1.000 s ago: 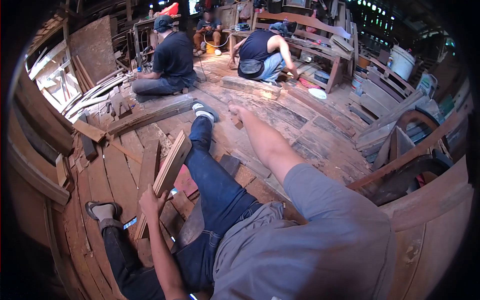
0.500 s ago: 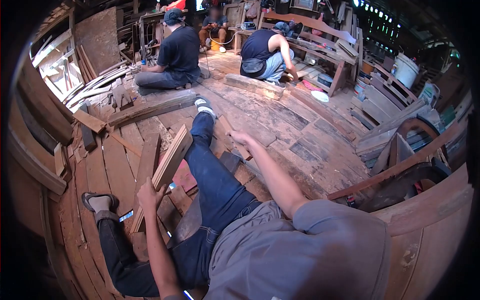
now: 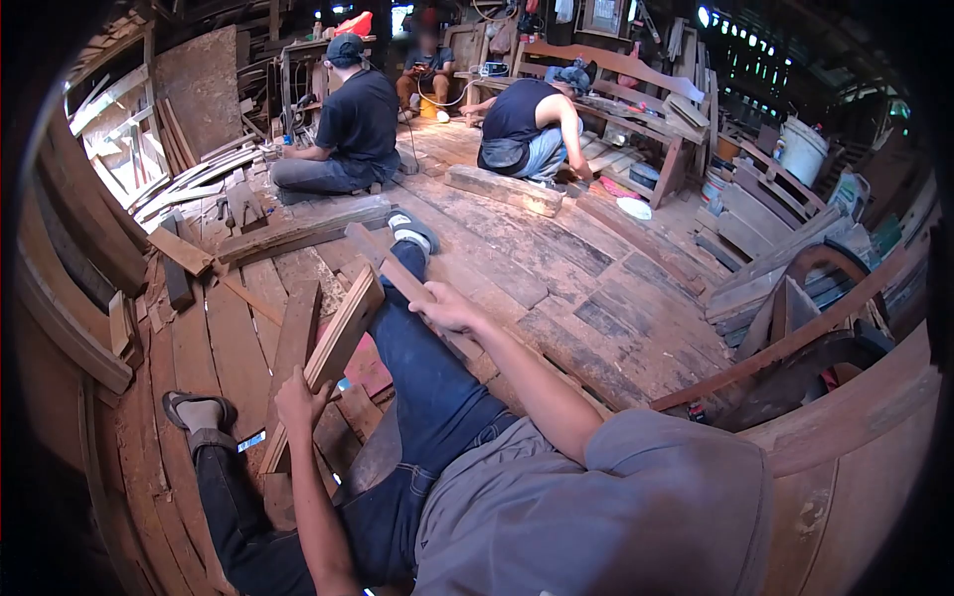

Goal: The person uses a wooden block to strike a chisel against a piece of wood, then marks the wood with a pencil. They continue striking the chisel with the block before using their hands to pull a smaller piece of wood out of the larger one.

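My left hand (image 3: 302,401) is closed round a grooved length of wood (image 3: 342,333), which slants up and away between my legs. In my right hand (image 3: 449,309) is a flat wooden strip (image 3: 386,255), gripped near its middle. The strip's far part passes close by the upper end of the grooved wood and overlaps my outstretched leg (image 3: 422,363) in this view. Below my left hand, the lower part of the grooved wood runs down toward the floorboards.
Loose planks (image 3: 295,333) and a thick beam (image 3: 303,230) lie on the floor ahead. Two people (image 3: 353,124) (image 3: 527,124) sit working farther off, with another person (image 3: 427,74) at the back. A wooden bench (image 3: 616,74), stacked boards (image 3: 760,263) and a white bucket (image 3: 803,149) stand right.
My right hand has moved left and downward with the strip, bringing its far end across beside the grooved wood's top. My left hand keeps its hold, almost unmoved.
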### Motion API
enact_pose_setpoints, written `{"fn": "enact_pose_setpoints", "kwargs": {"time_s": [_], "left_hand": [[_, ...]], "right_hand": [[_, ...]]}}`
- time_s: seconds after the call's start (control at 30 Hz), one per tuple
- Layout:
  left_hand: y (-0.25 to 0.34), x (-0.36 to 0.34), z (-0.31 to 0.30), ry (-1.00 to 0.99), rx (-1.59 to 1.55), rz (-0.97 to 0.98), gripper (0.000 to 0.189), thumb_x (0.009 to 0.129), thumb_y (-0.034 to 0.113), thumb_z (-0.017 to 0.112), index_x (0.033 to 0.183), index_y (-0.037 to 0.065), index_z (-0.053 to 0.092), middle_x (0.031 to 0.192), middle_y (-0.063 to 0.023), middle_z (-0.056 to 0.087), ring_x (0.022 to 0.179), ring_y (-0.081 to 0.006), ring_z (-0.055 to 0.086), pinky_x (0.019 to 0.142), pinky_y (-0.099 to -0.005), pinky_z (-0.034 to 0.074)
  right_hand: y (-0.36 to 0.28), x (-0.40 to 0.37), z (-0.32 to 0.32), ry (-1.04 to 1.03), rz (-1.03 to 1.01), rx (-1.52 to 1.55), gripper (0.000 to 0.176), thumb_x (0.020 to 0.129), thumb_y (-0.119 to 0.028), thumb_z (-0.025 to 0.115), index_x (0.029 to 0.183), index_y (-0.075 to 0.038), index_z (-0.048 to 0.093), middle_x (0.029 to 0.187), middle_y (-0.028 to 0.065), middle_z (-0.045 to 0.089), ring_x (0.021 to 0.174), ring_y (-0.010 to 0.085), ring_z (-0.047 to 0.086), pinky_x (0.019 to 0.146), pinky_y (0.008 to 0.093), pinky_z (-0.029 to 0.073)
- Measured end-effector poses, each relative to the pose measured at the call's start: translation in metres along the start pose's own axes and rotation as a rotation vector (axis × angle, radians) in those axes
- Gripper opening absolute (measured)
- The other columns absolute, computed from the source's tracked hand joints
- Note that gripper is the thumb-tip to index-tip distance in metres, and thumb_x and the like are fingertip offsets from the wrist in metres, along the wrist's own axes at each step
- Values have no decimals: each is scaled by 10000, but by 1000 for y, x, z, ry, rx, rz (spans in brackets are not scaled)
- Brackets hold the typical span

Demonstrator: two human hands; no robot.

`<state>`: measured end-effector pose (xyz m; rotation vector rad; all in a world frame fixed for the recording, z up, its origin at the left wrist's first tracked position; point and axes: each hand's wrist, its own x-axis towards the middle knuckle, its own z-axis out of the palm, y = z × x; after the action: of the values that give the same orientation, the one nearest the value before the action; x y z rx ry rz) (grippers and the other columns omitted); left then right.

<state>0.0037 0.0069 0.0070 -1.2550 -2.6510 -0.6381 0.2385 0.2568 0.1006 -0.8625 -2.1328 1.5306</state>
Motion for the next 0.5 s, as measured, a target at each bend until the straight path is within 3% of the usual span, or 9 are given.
{"fn": "enact_pose_setpoints", "kwargs": {"time_s": [0.17, 0.3, 0.33, 0.43, 0.47, 0.5], "left_hand": [[3, -2, -3, 27, -15, 12, 562, 762, 485, 801, 994, 32, 564, 856, -239, 694, 836, -446, 686, 738, -534, 547], [-1, 0, -1, 3, 10, 7, 565, 763, 488, 798, 1005, 35, 563, 868, -231, 699, 841, -437, 689, 739, -530, 549], [0, 1, -3, -12, 7, 1, 565, 764, 488, 796, 1006, 35, 563, 871, -230, 700, 841, -436, 689, 739, -530, 549], [0, 1, 0, -15, 17, -2, 565, 764, 495, 793, 1007, 39, 563, 875, -228, 702, 841, -434, 690, 739, -529, 550], [-1, 2, 1, -5, 23, -4, 566, 764, 499, 792, 1006, 41, 564, 876, -227, 702, 841, -433, 690, 740, -529, 550], [-1, 4, 2, -15, 16, -6, 569, 761, 501, 792, 1010, 41, 567, 877, -229, 702, 842, -435, 689, 741, -530, 550]], "right_hand": [[-12, -7, 20, 9, -143, -261, 358, 924, -248, 683, 1130, 21, 571, 740, 135, 663, 501, 198, 617, 463, 358, 482], [-24, -17, 32, -15, -73, -305, 375, 922, -273, 692, 1148, -1, 569, 804, 165, 674, 582, 220, 651, 547, 395, 512], [-25, -17, 33, -10, -102, -377, 404, 913, -314, 700, 1115, 7, 561, 847, 223, 679, 684, 320, 688, 630, 444, 520], [-11, -7, 41, 39, -266, -522, 446, 889, -333, 704, 1063, 42, 537, 921, 279, 681, 865, 413, 699, 732, 484, 536], [-8, -6, 41, 6, -196, -510, 468, 880, -351, 705, 1070, 43, 541, 987, 299, 672, 961, 448, 672, 795, 502, 521], [-4, -5, 41, 9, -201, -504, 456, 887, -353, 705, 1051, 37, 535, 964, 297, 667, 943, 454, 666, 785, 506, 511]]}}
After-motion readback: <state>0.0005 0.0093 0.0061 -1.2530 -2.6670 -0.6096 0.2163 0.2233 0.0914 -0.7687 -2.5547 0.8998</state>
